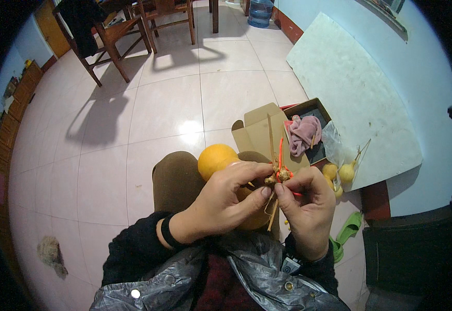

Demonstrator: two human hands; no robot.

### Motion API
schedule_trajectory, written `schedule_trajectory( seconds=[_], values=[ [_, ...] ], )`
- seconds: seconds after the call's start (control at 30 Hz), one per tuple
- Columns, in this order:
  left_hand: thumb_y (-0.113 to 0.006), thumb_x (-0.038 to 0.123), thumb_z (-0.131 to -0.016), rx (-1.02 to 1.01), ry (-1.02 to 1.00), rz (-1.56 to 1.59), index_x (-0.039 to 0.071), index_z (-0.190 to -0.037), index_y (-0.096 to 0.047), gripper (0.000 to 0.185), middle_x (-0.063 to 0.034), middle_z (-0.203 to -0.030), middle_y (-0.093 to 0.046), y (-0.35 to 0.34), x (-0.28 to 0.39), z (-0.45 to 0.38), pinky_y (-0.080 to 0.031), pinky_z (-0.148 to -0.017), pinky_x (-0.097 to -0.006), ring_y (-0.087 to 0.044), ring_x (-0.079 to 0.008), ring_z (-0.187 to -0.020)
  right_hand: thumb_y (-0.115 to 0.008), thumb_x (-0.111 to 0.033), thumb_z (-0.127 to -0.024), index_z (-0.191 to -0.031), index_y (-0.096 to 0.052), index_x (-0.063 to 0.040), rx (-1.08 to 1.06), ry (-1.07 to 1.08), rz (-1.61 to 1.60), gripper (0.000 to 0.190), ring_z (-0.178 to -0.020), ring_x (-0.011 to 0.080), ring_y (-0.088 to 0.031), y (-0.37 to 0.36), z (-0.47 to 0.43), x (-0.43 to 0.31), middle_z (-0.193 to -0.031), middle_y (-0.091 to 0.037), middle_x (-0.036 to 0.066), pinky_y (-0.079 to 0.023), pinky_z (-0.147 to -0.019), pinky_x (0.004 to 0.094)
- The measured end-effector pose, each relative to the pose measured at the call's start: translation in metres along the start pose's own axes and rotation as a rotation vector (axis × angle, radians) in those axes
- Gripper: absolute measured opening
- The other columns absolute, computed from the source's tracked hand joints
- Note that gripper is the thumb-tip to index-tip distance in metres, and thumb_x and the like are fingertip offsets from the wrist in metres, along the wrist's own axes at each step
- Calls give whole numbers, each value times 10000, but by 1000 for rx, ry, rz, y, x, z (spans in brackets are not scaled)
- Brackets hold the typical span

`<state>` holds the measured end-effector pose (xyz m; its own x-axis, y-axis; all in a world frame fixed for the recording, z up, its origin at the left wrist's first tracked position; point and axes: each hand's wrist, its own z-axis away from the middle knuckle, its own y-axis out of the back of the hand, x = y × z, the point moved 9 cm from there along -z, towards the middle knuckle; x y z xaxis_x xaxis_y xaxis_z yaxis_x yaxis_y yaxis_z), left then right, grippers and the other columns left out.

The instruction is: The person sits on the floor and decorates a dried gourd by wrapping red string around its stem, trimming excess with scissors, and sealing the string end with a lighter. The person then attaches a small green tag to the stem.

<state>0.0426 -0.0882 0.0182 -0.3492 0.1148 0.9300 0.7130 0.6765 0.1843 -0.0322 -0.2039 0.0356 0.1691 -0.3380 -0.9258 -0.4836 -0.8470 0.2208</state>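
Observation:
Over my lap, my left hand [228,198] pinches dry brown gourd stems [272,179] between thumb and fingers. Opposite it, my right hand [311,212] grips a bright red cord [281,153] close to the knobby stem joints. The cord loops around the stems, and one end of it sticks up. A large yellow gourd [216,157] rests on my knees behind the left hand. More of a gourd's rounded body shows beneath my hands, mostly hidden. The fingers cover part of the cord, so its full path cannot be seen.
An open cardboard box [313,107] holds a pink cloth [304,134]. Small gourds [346,173] lie beside it with a clear plastic bag [333,142]. A pale slab [358,89] leans on the wall. Green slippers [348,227] lie right; a wooden chair [119,33] stands ahead.

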Motion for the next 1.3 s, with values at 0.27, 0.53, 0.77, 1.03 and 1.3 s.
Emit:
schedule_trajectory(
  seconds=[0.27,0.53,0.77,1.03,1.3],
  values=[
    [-655,174,-867,40,-29,43,-68,-1089,-605,333,-183,-948,-648,4,4,0,-478,-797,-320,-627,-254,-883,-692,-57,-840,-793,-558,-23,6,10,38,146,-572,31,-434,0,4,-1,-643,-511,-12,-354,-512,197],
    [-664,177,-885,100,20,-64,-32,-1096,-617,301,-138,-899,-650,2,7,-3,-501,-701,-283,-645,-202,-804,-685,-52,-843,-802,-557,-14,20,51,24,140,-569,39,-439,-1,0,1,-630,-505,-2,-362,-509,209],
    [-655,165,-895,117,100,-34,-46,-1086,-612,288,-122,-850,-650,0,-5,-4,-498,-675,-241,-636,-154,-777,-679,-48,-846,-807,-552,-13,21,68,-16,137,-588,45,-452,0,-1,3,-657,-513,12,-376,-514,219],
    [-643,202,-906,162,78,-12,-28,-1011,-647,253,-86,-796,-642,-6,-5,-9,-480,-619,-244,-602,-120,-701,-662,-13,-850,-810,-531,-19,16,35,-48,137,-629,32,-392,0,1,10,-699,-458,-28,-320,-560,190],
    [-590,162,-945,119,74,-154,-50,-1013,-645,229,-84,-885,-684,-10,-2,-7,-494,-742,-247,-632,-122,-822,-677,-3,-834,-866,-545,-27,22,49,-93,137,-637,34,-460,8,3,12,-730,-536,-8,-367,-560,187]
  ],
)
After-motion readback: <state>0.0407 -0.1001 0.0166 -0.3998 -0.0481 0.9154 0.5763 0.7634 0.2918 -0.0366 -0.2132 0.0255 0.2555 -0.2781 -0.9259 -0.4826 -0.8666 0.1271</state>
